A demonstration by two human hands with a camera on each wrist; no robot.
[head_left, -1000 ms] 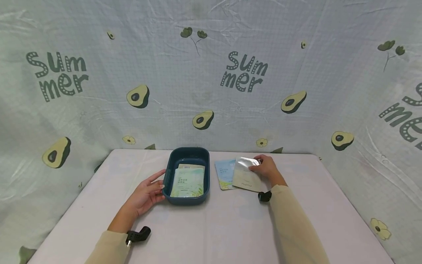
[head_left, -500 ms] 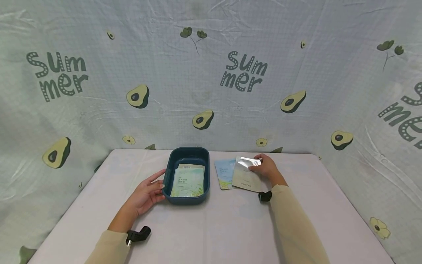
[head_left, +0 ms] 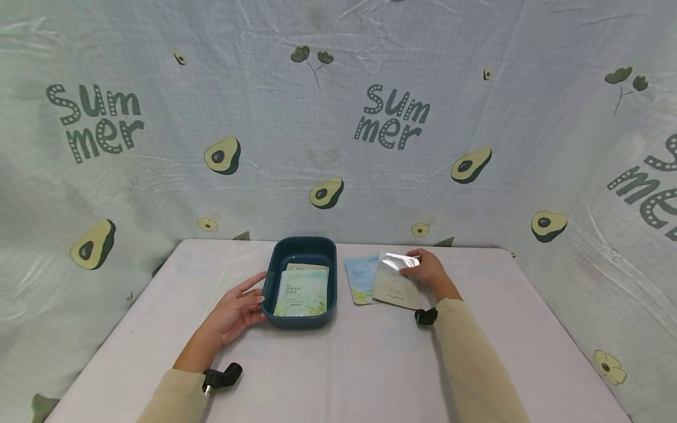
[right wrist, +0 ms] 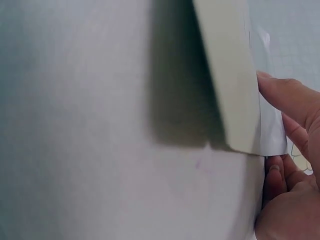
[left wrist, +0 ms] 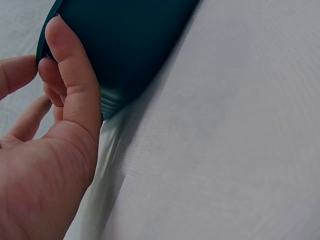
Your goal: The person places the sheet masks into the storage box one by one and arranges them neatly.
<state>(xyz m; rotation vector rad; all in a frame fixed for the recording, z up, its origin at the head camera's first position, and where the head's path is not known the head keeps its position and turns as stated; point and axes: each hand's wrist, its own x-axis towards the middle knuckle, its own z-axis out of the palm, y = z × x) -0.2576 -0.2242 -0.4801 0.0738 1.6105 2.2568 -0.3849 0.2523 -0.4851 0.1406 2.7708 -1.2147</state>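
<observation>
My right hand [head_left: 427,269] pinches a beige sheet mask packet [head_left: 394,288] by its silver top end, thumb above and fingers beneath. In the right wrist view the packet [right wrist: 230,90] casts a dark shadow on the table, its near edge raised. It overlaps a light blue sheet mask packet [head_left: 362,279] lying to its left. My left hand [head_left: 235,314] rests its fingers against the left wall of a dark blue plastic bin [head_left: 298,322]; the left wrist view shows fingertips right at the bin's rim. Inside lies a pale green packet [head_left: 301,292] over a beige packet [head_left: 307,266].
A pinkish-white cloth covers the table [head_left: 338,370]. Behind it and at both sides hangs a pale curtain [head_left: 338,117] printed with avocados and lettering. Each wrist carries a small black camera, the left one [head_left: 222,376] close over the table.
</observation>
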